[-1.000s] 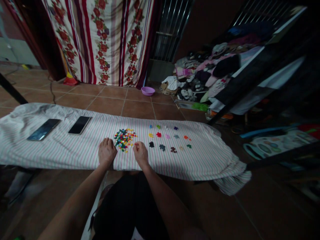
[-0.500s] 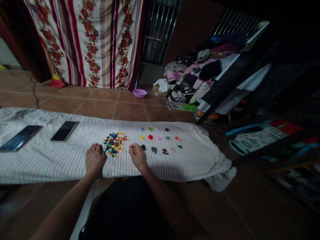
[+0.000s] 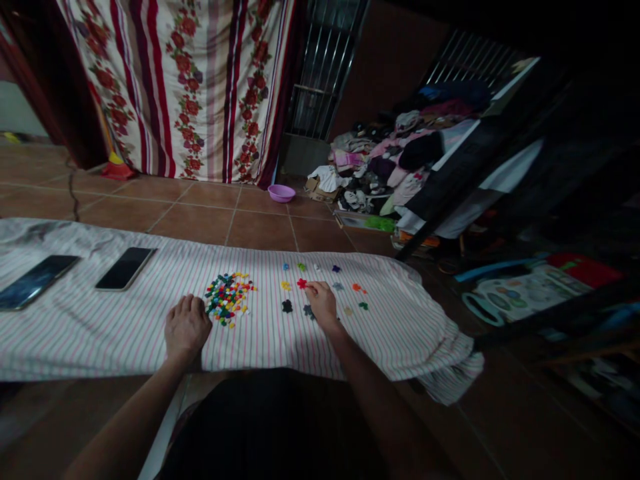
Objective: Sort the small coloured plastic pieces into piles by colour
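Note:
A mixed heap of small coloured plastic pieces (image 3: pixel 230 298) lies on the striped cloth. Just left of it rests my left hand (image 3: pixel 187 327), palm down with its fingers curled in, and nothing shows in it. My right hand (image 3: pixel 321 303) reaches over the sorted clusters, thumb and fingers pinched together at the edge of the red cluster (image 3: pixel 302 283). Whatever the pinch holds is too small to make out. Around that hand lie yellow pieces (image 3: pixel 285 286), black pieces (image 3: pixel 287 306), dark grey pieces (image 3: pixel 309 311) and light grey pieces (image 3: pixel 338 287). The hand covers some clusters.
Blue (image 3: pixel 286 267), lime (image 3: pixel 301 266), purple (image 3: pixel 336 269), orange (image 3: pixel 358 288), beige (image 3: pixel 348 311) and green clusters (image 3: pixel 363 306) lie spread out. Two phones, one nearer (image 3: pixel 125 269) and one farther left (image 3: pixel 37 282), rest on the cloth. Beyond stand a purple basin (image 3: pixel 281 193) and piled clothes (image 3: pixel 380 160).
My right hand has moved right, from beside the mixed heap to the red cluster. My left hand stays beside the heap. The view has shifted slightly.

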Tool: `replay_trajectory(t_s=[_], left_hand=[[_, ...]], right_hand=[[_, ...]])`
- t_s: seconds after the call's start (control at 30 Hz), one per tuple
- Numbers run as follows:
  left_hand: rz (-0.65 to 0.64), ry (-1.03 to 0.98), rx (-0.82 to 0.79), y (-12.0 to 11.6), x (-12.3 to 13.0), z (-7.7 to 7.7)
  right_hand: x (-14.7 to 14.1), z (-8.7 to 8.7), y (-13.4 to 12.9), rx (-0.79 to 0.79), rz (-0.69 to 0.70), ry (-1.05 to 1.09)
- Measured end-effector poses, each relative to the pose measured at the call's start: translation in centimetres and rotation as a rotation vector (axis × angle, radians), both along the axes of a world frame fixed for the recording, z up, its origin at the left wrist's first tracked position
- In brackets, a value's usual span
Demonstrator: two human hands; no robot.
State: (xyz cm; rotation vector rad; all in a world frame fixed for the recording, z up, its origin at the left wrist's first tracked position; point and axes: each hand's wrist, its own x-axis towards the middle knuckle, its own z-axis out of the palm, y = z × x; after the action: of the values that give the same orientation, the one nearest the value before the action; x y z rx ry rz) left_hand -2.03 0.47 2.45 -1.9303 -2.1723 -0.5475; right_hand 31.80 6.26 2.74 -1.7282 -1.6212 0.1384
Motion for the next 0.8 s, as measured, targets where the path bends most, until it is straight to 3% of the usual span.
replay_trajectory(t_s=[0.17, 0.4, 0.8], left_hand=[[0.002, -0.019, -0.004, 0.0, -0.2, -0.2], [-0.001, -0.021, -0.003, 0.1, -0.3, -0.5], [-0.003, -0.052, 0.002, 0.1, -0.2, -0.5]], right_hand=[[0.7, -0.3, 1.0, -0.205, -0.080, -0.182], [0.6, -0.6, 2.2, -0.320, -0.119, -0.216], [0.9, -1.6, 4.3, -0.215, -0.041, -0.166]])
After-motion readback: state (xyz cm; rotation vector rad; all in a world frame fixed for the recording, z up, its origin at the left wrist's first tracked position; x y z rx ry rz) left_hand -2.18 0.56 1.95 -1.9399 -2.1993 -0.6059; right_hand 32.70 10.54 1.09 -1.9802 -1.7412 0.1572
